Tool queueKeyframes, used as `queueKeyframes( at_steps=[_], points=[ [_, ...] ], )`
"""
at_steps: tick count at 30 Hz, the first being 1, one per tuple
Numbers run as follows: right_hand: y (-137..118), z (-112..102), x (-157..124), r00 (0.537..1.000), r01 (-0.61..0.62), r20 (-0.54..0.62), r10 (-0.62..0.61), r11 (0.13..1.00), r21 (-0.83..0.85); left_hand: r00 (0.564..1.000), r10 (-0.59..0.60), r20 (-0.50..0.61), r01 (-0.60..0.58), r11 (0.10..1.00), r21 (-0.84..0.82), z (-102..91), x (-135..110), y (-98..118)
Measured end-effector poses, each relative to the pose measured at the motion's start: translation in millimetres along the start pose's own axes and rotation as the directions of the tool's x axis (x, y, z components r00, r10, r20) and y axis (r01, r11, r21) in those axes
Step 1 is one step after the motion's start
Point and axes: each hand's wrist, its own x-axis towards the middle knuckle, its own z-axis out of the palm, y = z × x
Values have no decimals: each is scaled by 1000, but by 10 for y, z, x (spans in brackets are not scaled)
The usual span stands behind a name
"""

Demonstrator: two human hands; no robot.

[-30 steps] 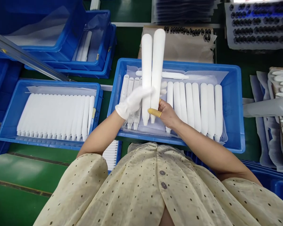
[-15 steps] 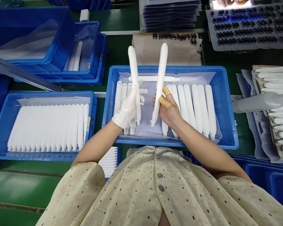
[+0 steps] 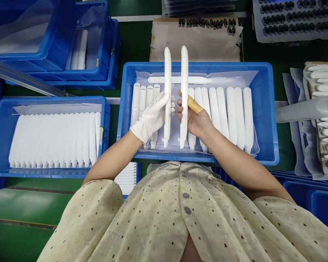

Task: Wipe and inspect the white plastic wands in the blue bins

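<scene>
In my white-gloved left hand [image 3: 152,115] is a long white plastic handle piece [image 3: 167,98], held upright on edge. My right hand [image 3: 198,118], with yellow finger cots, grips a second such white piece [image 3: 184,94]. The two pieces stand side by side, a small gap between them, above a blue bin [image 3: 265,112]. Inside the bin, several smooth white pieces [image 3: 231,112] lie in a row to the right of my hands. A few slotted ones [image 3: 136,102] are at the left. One more piece [image 3: 191,80] lies crosswise along the far wall.
To the left, another blue bin [image 3: 106,142] holds a packed row of white pieces. Stacked blue bins [image 3: 62,51] stand behind it. A brown sheet [image 3: 194,47] with small black parts lies beyond the middle bin. White pieces are piled at right, near a grey tapered object [image 3: 306,109].
Both held pieces have become more nearly parallel and upright. The left one has moved right, closer to the right one. My view has shifted slightly, with the scene sitting higher.
</scene>
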Motion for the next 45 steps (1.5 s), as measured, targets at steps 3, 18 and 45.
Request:
queueKeyframes(
  at_steps=[3,18,45],
  points=[
    [20,-47,7,997,79,29,-77,995,-66,1000,-11,8,11,1000,13,-25,14,6],
    [105,-173,29,961,249,205,-184,899,-359,999,14,-29,-15,999,-30,-71,75,-8],
    [141,-423,20,923,229,129,-363,247,-942,955,280,102,-177,257,950,-710,325,-111]
  ],
)
